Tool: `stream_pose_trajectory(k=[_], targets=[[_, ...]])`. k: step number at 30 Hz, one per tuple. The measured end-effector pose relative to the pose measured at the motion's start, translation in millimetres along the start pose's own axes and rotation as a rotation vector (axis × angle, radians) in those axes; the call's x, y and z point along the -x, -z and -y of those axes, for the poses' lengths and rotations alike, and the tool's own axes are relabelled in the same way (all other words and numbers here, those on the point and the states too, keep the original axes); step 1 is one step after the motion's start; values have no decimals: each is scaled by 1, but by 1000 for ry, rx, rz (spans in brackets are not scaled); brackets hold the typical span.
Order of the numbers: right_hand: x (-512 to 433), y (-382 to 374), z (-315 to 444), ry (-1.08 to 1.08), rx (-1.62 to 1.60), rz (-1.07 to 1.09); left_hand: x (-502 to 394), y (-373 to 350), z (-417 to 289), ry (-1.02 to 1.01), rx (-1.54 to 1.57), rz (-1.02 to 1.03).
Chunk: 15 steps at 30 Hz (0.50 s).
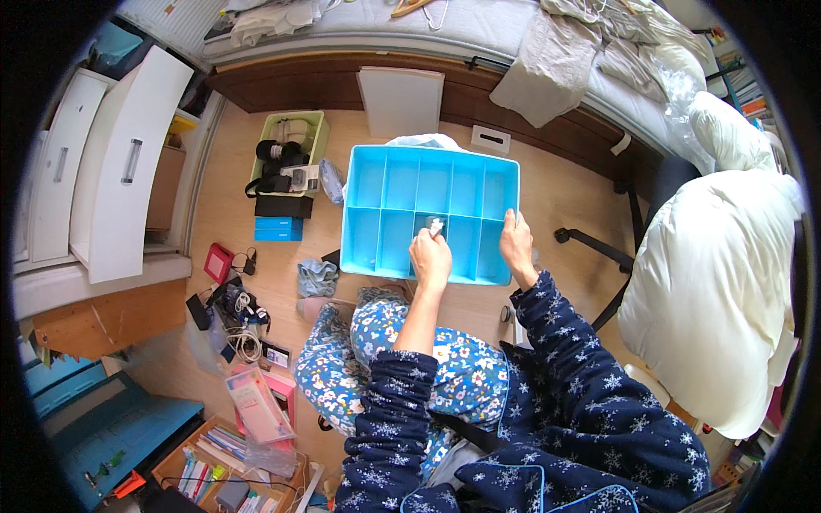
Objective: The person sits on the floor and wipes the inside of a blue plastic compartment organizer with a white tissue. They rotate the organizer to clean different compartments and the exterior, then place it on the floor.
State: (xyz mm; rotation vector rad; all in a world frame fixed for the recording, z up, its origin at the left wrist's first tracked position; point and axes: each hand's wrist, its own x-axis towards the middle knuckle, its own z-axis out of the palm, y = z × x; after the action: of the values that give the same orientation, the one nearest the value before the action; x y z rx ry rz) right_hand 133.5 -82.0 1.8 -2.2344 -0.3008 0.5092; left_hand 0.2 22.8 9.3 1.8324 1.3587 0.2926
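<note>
A light-blue plastic organizer box with several compartments in two rows is tilted up before me. My right hand grips its right side wall, thumb at the rim. Over the middle compartment of the near row is my left hand, fingers pinched on a small crumpled white tissue or cloth. The other compartments look bare. Behind the box's far edge, part of a clear plastic bag shows.
Left stand a green bin of camera gear, blue boxes, and tangled cables. A wooden drawer of stationery sits lower left. An open white drawer juts out. A chair base and white duvet are right; a bed lies ahead.
</note>
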Motion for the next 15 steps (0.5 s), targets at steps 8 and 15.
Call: stream_pose_trajectory(k=[8, 15], targets=[[0, 0, 0, -15, -15, -5, 18, 36, -13, 112, 430, -350], [1, 0, 3, -13, -16, 4, 14, 7, -8, -175, -158, -136]])
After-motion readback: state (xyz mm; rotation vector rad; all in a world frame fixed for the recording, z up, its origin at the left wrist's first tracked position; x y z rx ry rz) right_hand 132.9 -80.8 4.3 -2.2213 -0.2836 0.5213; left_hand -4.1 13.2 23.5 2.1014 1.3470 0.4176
